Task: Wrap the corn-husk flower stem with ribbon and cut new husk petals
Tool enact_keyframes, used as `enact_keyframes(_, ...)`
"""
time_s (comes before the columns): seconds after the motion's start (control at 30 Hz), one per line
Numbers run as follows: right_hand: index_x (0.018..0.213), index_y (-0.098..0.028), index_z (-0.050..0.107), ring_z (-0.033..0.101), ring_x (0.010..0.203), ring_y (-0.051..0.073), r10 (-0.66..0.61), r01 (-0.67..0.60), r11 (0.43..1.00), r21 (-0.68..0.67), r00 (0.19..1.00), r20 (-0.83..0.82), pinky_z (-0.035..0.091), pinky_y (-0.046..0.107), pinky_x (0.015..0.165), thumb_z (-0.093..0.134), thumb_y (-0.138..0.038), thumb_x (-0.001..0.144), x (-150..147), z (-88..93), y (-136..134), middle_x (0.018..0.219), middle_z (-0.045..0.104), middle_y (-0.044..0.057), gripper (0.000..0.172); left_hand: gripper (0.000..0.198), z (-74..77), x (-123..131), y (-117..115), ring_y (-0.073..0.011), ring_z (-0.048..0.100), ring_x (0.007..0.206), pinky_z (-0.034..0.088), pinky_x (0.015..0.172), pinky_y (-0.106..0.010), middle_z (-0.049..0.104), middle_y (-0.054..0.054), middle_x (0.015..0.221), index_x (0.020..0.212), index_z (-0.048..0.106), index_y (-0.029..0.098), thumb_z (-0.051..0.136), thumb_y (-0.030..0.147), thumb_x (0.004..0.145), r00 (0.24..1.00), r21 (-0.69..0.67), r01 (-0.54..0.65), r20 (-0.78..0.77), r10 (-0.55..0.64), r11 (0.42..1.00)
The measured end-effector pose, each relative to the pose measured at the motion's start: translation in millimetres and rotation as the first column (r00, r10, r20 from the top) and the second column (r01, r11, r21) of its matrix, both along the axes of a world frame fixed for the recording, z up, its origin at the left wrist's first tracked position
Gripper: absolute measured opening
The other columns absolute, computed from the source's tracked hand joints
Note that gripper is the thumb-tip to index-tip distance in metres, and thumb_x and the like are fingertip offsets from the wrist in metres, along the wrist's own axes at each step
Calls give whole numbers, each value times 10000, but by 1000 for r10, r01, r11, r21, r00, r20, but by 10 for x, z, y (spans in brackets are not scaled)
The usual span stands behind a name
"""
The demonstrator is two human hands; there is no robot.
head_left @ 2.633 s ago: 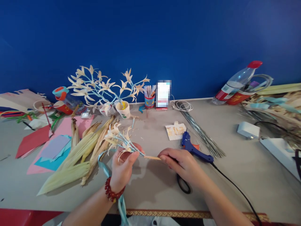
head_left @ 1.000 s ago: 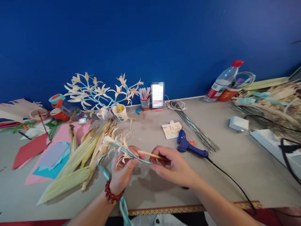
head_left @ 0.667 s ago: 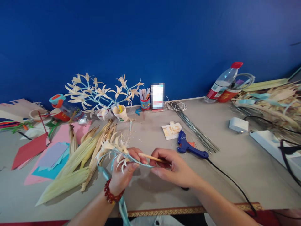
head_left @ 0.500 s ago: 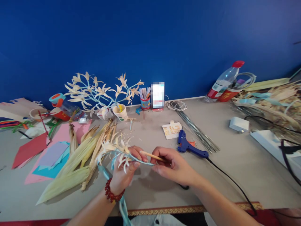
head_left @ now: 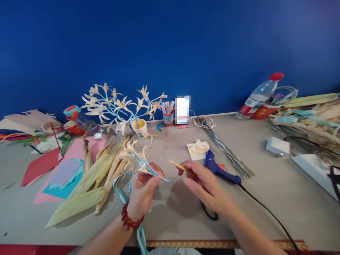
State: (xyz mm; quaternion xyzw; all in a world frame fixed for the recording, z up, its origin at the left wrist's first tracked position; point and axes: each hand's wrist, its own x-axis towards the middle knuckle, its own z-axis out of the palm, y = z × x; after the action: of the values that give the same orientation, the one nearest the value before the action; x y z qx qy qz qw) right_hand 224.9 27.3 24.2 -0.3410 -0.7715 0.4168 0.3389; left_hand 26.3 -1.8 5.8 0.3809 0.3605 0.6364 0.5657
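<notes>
My left hand (head_left: pixel 143 189) is closed around a small branch of cream husk flowers (head_left: pixel 134 156) on a stem wrapped in light blue tape. A loose blue ribbon (head_left: pixel 124 196) trails from it past my wrist, which wears a red bead bracelet. My right hand (head_left: pixel 202 182) pinches a thin wooden stick (head_left: pixel 177 165), its tip pointing up and left, a little apart from the flower stem's end. Both hands hover above the grey table (head_left: pixel 172 209).
Corn husks (head_left: pixel 87 180) and coloured paper (head_left: pixel 61 171) lie to the left. A blue glue gun (head_left: pixel 219 168) with its black cord, metal wires (head_left: pixel 228 152) and black scissors handles (head_left: pixel 209 212) are beside my right hand. A cup of finished flowers (head_left: pixel 139 127) and a bottle (head_left: pixel 261 94) stand further back.
The stick lay against the flower stem between both hands; now my right hand has drawn it off to the right and tilted it upward, leaving a gap. The left hand keeps the flowers.
</notes>
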Motion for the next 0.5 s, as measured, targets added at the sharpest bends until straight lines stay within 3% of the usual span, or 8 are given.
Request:
enact_keyframes(0.1, 1064, -203, 581, 544, 744, 150, 6, -22, 972, 235, 998, 65, 389, 264, 667, 434, -207, 960, 28, -46, 27, 880, 624, 43, 180, 93, 4, -26, 28, -126, 532, 711, 426, 662, -239, 591, -13, 739, 736, 654, 161, 728, 218, 740, 999, -37, -32, 19, 33, 999)
enact_keyframes(0.27, 1067, -177, 614, 569, 719, 163, 14, -77, 854, 514, 992, 125, 413, 269, 646, 552, -146, 902, 10, -111, 34, 821, 665, 61, 178, 98, -1, -36, 28, -130, 532, 719, 419, 677, -248, 589, -13, 737, 730, 646, 160, 716, 225, 750, 999, -61, -39, -6, 39, 997)
enact_keyframes(0.37, 1072, -168, 622, 562, 693, 161, -26, -55, 830, 555, 990, 138, 416, 270, 629, 555, -135, 900, 4, -127, 29, 796, 667, 62, 188, 82, -19, -41, 8, -133, 530, 717, 414, 669, -255, 587, -14, 742, 740, 647, 163, 710, 214, 756, 1000, -57, -16, 1, 16, 998)
enact_keyframes(0.5, 1079, -168, 632, 547, 661, 155, -35, -42, 848, 529, 990, 135, 400, 265, 598, 539, -152, 914, 5, -134, 30, 766, 661, 57, 190, 75, -31, -44, 12, -135, 528, 721, 410, 670, -256, 579, -11, 734, 737, 648, 170, 707, 209, 761, 1000, -44, -1, 2, 1, 999)
